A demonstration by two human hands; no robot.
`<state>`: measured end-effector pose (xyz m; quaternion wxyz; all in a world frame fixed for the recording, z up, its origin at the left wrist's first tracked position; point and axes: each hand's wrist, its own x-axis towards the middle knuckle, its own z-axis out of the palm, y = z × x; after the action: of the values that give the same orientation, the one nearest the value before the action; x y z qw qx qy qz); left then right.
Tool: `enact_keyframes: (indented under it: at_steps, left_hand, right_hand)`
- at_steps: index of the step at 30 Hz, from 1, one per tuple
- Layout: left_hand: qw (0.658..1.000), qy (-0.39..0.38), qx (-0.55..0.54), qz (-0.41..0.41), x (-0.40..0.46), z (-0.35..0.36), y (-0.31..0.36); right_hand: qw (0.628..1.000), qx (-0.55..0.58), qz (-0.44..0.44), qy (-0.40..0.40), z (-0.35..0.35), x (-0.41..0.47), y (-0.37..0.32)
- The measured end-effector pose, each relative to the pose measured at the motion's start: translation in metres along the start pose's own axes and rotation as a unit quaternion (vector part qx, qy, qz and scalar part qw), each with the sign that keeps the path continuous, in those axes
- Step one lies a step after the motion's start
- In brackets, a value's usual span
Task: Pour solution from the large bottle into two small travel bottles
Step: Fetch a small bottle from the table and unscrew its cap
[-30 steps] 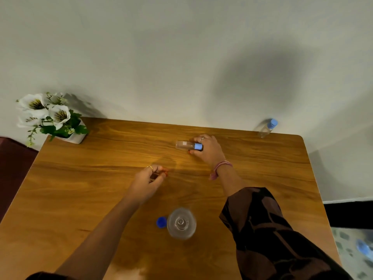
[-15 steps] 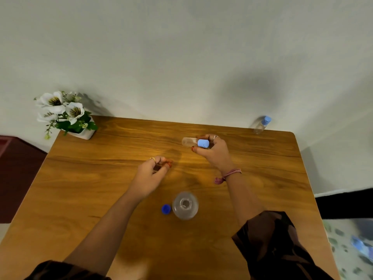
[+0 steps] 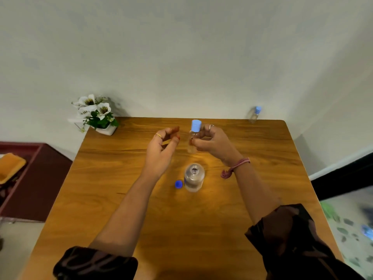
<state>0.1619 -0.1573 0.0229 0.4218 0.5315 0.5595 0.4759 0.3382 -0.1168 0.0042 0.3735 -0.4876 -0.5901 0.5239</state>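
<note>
Now upright, lifted: travel bottle (image 3: 193, 138) in right hand (image 3: 214, 142)

Your right hand (image 3: 210, 141) covers the right flank of the small bottle (image 3: 193, 138), so its fill level is unreadable. Second travel bottle (image 3: 254, 114) at 1 o'clock: too small to judge contents. Both sleeves (image 3: 94, 263) cut off at 6 o'clock.
</note>
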Motion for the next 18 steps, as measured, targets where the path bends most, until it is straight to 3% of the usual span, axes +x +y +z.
enact_keyframes:
  at_steps: [3, 6, 14, 18]
  left_hand:
    - [0.993, -0.043, -0.104, -0.023, -0.002, -0.013, 0.02]
    - [0.984, -0.103, -0.141, -0.034, 0.001, -0.031, 0.031]
    - [0.974, -0.207, -0.086, -0.042, -0.005, -0.084, 0.034]
    - [0.984, -0.171, -0.047, -0.029, -0.012, -0.094, 0.031]
  right_hand:
    - [0.999, 0.025, 0.015, -0.045, 0.011, -0.012, -0.017]
    - [0.993, 0.063, 0.019, -0.095, 0.025, -0.023, -0.033]
    - [0.989, 0.1, -0.009, -0.104, 0.072, -0.041, -0.045]
    - [0.99, 0.112, -0.015, -0.087, 0.092, -0.048, -0.043]
